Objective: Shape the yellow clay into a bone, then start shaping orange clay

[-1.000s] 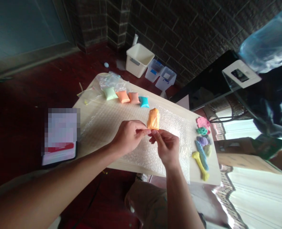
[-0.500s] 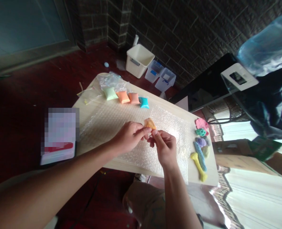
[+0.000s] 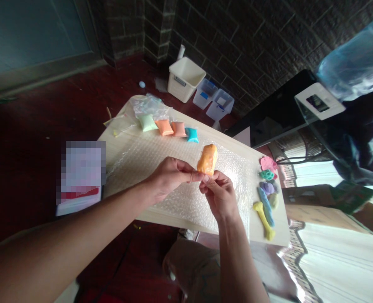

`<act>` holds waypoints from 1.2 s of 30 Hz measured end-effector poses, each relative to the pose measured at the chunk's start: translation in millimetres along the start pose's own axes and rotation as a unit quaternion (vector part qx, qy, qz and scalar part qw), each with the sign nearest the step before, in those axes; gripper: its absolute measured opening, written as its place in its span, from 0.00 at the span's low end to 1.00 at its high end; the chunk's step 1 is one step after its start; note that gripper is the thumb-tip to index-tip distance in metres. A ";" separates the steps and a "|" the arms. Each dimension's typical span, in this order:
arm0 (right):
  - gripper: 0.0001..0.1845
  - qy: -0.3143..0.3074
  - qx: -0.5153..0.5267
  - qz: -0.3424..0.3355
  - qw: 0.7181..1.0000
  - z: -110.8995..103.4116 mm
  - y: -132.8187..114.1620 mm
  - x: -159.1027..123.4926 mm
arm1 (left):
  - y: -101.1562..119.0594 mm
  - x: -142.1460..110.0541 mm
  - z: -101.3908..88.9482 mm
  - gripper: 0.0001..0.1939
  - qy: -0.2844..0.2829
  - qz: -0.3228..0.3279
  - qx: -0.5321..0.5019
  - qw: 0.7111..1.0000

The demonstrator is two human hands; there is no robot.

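Over the middle of the table, both hands pinch the near end of a packet of orange clay (image 3: 207,160) in a clear wrapper. My left hand (image 3: 173,176) has thumb and forefinger pressed together at its lower left corner. My right hand (image 3: 218,191) grips the lower edge, its fingertips touching those of my left. The packet stands up above the fingers, its broad side in view. Beneath lies a sheet of bubble wrap (image 3: 180,206). Beyond it, packets in green (image 3: 147,123), orange (image 3: 165,127), peach (image 3: 179,129) and blue (image 3: 192,135) form a row.
Along the table's right end lie a yellow bone-shaped clay piece (image 3: 264,221), a blue strip (image 3: 266,206), and purple (image 3: 267,187), teal (image 3: 266,175) and pink pieces (image 3: 268,163). Crumpled clear plastic bags (image 3: 148,106) sit at the far left corner. Bins (image 3: 186,80) stand on the floor behind.
The orange packet has come up and turned so that more of its face shows above the fingers. My left hand has straightened its fingers towards the packet's corner.
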State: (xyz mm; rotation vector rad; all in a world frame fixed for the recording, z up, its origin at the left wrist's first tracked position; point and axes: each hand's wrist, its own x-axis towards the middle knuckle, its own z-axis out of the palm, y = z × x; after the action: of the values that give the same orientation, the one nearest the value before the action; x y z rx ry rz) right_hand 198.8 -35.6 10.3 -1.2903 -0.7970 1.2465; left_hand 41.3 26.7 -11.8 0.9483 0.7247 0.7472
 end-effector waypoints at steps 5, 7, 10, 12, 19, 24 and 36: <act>0.16 -0.059 -0.077 -0.019 0.995 -4.0 -2.5 -3.3 | 3.0 -6.7 0.6 0.20 -0.032 0.070 0.124 0.989; 0.16 -0.058 -0.159 -0.051 0.984 -6.3 -1.3 -3.5 | 4.2 -9.1 0.6 0.22 -0.013 0.119 0.225 0.967; 0.14 -0.020 -0.231 -0.091 0.968 -8.4 1.9 -2.5 | 5.4 -9.1 0.1 0.21 0.020 0.172 0.336 0.926; 0.11 0.017 -0.210 -0.090 0.974 -8.5 5.4 -0.9 | 4.1 -6.7 -0.8 0.20 0.029 0.176 0.355 0.918; 0.13 0.061 -0.116 -0.065 0.989 -8.0 16.8 5.7 | -7.3 1.4 -7.3 0.09 0.000 0.073 0.243 0.967; 0.13 -0.018 -0.134 -0.044 0.990 -9.6 10.1 2.9 | 0.2 -0.4 -6.3 0.13 -0.036 -0.021 0.084 0.996; 0.19 -0.025 -0.255 -0.050 0.965 -14.5 6.9 1.4 | -14.7 3.1 -15.9 0.17 0.022 0.050 0.283 0.958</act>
State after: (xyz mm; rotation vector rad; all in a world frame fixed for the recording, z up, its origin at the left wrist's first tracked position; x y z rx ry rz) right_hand 211.4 -39.1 0.8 -1.6056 -1.2594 1.0283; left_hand 33.6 30.4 -31.9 1.5001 0.9597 0.6594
